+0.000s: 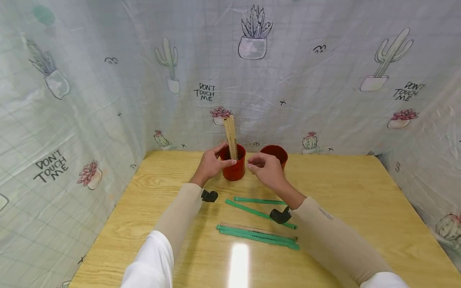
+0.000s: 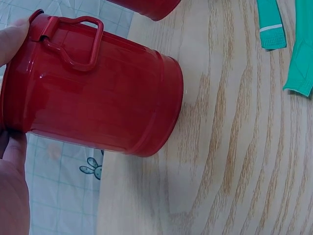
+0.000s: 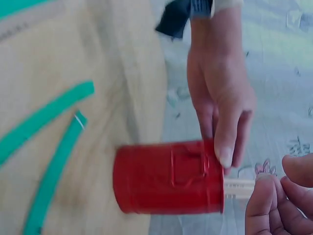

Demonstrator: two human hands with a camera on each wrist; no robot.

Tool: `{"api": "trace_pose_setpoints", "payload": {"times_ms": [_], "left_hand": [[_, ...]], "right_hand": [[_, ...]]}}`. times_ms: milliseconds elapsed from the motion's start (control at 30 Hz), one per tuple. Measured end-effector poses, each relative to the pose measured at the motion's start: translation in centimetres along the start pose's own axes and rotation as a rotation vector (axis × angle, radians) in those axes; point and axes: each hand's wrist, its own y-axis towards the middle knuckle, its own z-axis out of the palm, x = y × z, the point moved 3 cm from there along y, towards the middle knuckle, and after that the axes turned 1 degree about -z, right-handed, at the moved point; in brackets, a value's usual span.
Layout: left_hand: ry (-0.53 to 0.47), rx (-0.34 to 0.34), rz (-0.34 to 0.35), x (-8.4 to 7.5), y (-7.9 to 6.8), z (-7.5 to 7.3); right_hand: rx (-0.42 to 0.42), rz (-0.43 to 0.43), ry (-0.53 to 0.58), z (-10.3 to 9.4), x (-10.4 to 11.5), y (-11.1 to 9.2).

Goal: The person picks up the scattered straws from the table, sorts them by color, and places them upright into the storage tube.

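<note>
My left hand grips the rim of a red metal bucket, with the thumb on the near side. A bundle of cream paper-wrapped chopsticks stands in that bucket, leaning slightly left, lower ends hidden inside. In the left wrist view, a wire handle shows on the bucket's side. My right hand is just right of this bucket, fingers loosely bent, nothing visible between them. From the right wrist view, thumb and fingers stand apart near the chopsticks' upper part. Behind the right hand is a second red bucket, partly covered.
Two green-wrapped chopstick packs lie on the wooden table in front of the buckets. Nearer me lies a group of green packs with a cream pack along its far side. A printed plastic curtain encloses the table's back and sides.
</note>
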Motion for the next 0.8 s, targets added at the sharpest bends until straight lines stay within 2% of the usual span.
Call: {"api": "trace_pose_setpoints", "payload": {"times_ms": [133,333,633,800], "left_hand": [[-0.008,-0.004,0.005,0.1,0.1,-0.2],[0.001,-0.005,-0.004,0.1,0.1,-0.1],[-0.008,-0.006,-0.006,0.0,-0.1,-0.3],[-0.025,0.001,-0.002,0.1,0.0,-0.2]], "right_hand": [[0.065,0.005,0.068,0.0,-0.5,-2.0],[0.167,0.040,0.146,-0.3,-2.3,-5.4],[0.246,0.076,0.078,-0.9,-4.7,-9.6],[0.253,0.112,0.015,-1.4,-5.9,-11.6]]}}
